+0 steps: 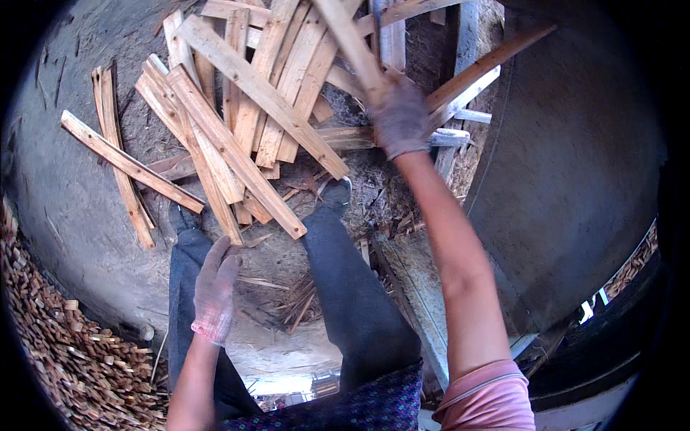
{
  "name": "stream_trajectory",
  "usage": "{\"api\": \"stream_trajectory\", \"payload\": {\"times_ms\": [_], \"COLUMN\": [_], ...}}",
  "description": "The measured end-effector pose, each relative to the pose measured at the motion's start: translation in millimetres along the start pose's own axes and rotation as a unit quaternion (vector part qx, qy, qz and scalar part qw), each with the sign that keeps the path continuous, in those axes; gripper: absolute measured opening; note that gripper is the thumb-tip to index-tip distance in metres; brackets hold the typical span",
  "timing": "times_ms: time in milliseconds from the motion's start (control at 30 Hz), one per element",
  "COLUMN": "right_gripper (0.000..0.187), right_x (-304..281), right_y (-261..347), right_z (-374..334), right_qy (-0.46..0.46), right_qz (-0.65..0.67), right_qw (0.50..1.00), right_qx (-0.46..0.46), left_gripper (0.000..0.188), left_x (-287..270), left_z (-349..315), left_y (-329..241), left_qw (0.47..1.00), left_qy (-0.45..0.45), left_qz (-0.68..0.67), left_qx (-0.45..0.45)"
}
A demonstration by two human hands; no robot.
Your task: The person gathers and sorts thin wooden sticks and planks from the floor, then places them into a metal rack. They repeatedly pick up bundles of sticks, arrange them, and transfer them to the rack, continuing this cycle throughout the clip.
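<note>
soft, even light | white glare low centre | right fingers blurred | edges bent, black-rimmed

The floor is grey and rough, and it carries a loose pile of planks, laid over one another at various angles. Left of the pile, a narrow pair of strips lies on the floor, with a single slat crossing over them. On the near side of the pile, thin splinters lie scattered. Farther to the near left of the pile, a broad heap of small wood pieces covers the floor, tightly packed.
</note>
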State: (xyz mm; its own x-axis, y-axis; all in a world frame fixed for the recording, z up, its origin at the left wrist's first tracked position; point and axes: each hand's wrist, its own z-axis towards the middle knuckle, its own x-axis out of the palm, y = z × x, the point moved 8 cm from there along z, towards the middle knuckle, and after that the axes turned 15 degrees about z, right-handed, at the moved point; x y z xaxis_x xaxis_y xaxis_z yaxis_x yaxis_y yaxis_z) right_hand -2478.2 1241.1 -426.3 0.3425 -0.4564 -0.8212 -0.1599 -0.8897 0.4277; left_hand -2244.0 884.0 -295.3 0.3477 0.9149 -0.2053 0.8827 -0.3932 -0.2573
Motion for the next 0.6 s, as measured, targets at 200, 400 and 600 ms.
{"api": "stream_trajectory", "payload": {"times_ms": [200,400,600], "right_gripper": [0.076,0.057,0.043], "right_x": [2.3,22.9,28.6], "right_y": [7.5,-3.6,-38.8], "right_z": [4.7,42.5,39.2], "right_qy": [-0.037,-0.148,-0.095], "right_qz": [0.158,-0.021,0.074], "right_qw": [0.982,0.987,0.973], "right_qx": [0.093,0.063,0.195], "left_gripper": [0.056,0.057,0.056], "left_x": [-5.7,0.0,2.3], "left_z": [-2.9,-0.3,4.7], "left_y": [-9.9,9.2,12.6], "left_qw": [0.998,0.999,0.999], "left_qy": [-0.019,-0.002,-0.006], "left_qz": [-0.035,-0.035,-0.037], "left_qx": [-0.043,-0.027,-0.019]}}
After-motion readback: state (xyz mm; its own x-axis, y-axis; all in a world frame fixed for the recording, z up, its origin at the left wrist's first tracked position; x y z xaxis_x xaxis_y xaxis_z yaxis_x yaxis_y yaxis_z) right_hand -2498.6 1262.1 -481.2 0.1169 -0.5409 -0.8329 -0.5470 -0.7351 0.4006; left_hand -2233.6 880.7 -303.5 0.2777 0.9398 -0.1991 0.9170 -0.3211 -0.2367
